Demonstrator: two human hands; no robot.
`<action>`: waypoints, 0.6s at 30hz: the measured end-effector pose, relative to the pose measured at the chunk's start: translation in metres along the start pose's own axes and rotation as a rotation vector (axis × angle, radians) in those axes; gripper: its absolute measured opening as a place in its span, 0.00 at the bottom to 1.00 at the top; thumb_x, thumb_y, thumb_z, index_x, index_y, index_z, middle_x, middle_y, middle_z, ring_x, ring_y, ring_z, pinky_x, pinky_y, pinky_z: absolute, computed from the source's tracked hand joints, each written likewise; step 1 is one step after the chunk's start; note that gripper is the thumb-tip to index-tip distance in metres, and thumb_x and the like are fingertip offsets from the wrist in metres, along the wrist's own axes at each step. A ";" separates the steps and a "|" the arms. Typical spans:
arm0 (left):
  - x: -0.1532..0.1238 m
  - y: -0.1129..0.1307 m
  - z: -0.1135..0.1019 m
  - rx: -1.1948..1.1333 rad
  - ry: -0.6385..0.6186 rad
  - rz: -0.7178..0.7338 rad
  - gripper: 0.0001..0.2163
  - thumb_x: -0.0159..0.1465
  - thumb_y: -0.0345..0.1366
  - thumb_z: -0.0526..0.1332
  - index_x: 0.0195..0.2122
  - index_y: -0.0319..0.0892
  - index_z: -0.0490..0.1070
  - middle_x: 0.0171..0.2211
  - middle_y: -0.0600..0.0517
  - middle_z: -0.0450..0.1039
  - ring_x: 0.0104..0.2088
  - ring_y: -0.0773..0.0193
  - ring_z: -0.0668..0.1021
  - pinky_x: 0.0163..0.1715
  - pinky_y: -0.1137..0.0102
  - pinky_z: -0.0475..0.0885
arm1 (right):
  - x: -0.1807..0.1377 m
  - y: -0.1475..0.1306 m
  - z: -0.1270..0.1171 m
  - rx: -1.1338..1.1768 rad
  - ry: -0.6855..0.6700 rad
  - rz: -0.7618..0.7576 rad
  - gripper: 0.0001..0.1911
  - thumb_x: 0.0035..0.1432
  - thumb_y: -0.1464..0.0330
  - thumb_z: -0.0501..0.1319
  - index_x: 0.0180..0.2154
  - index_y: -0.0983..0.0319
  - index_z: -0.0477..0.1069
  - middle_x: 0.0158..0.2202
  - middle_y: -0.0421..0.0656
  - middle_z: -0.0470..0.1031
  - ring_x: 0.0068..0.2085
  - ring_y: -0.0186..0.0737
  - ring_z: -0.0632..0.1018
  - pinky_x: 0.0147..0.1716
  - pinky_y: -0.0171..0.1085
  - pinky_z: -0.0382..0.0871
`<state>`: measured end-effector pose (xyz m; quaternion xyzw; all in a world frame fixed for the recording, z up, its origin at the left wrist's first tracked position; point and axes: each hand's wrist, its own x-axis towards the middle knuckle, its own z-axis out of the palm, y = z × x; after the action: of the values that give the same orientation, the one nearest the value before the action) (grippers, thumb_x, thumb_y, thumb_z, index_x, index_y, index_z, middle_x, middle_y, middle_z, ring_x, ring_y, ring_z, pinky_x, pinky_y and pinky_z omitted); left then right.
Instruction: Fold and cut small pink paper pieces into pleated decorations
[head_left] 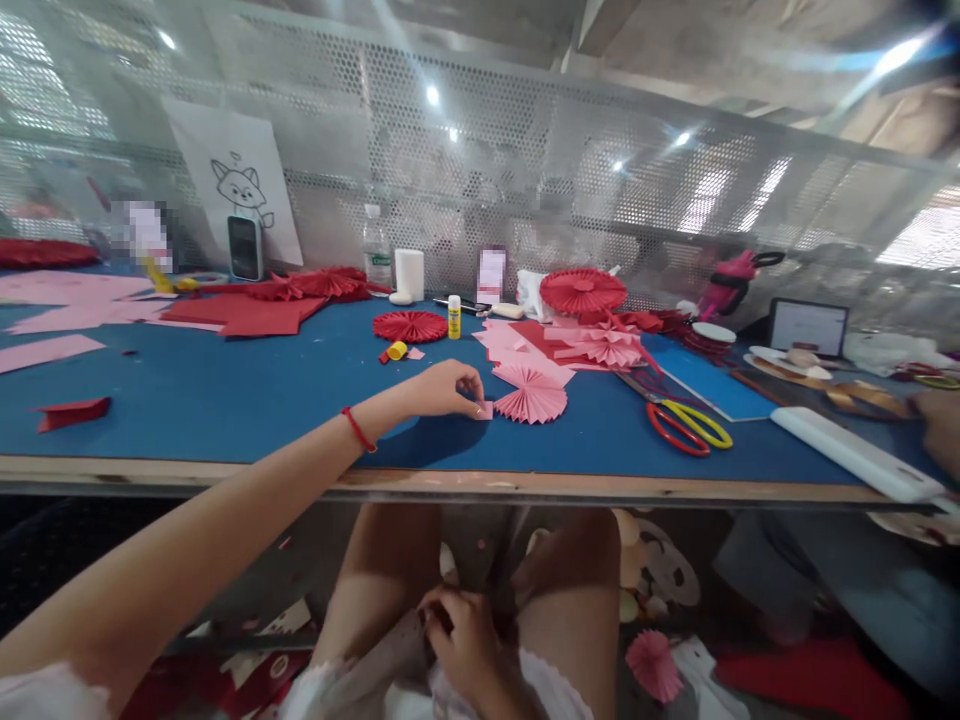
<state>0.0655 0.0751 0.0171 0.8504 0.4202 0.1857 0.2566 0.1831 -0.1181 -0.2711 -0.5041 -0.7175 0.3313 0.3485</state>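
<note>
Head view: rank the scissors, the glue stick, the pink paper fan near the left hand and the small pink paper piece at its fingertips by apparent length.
1. Scissors
2. Pink paper fan
3. Glue stick
4. Small pink paper piece; the left hand may cover part, so its full size is unsure.

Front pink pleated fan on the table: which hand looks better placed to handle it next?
Probably the left hand: it is over the table, fingertips at a small pink paper piece beside the pink pleated fan. The right hand is low, below table height.
</note>
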 end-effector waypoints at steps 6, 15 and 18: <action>-0.010 0.005 0.000 -0.113 0.065 -0.031 0.07 0.59 0.33 0.71 0.30 0.38 0.74 0.31 0.53 0.76 0.35 0.62 0.78 0.41 0.63 0.74 | 0.008 -0.003 -0.006 0.104 0.119 -0.033 0.12 0.57 0.72 0.57 0.36 0.57 0.79 0.30 0.41 0.82 0.32 0.44 0.82 0.40 0.40 0.74; -0.051 0.031 0.006 -0.629 0.169 -0.116 0.15 0.50 0.41 0.75 0.27 0.40 0.71 0.30 0.47 0.83 0.33 0.60 0.83 0.31 0.70 0.76 | 0.013 -0.067 -0.073 0.325 0.399 -0.209 0.08 0.64 0.61 0.58 0.41 0.50 0.75 0.27 0.39 0.80 0.25 0.46 0.80 0.26 0.41 0.75; -0.064 0.039 0.013 -0.746 0.202 -0.124 0.17 0.49 0.41 0.77 0.29 0.41 0.70 0.30 0.48 0.83 0.34 0.59 0.84 0.31 0.71 0.77 | 0.020 -0.101 -0.118 0.349 0.577 -0.235 0.11 0.70 0.64 0.54 0.49 0.55 0.72 0.35 0.44 0.80 0.34 0.44 0.81 0.32 0.40 0.76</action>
<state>0.0590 -0.0004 0.0236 0.6492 0.3974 0.3927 0.5162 0.2268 -0.1121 -0.1211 -0.4236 -0.5754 0.2505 0.6532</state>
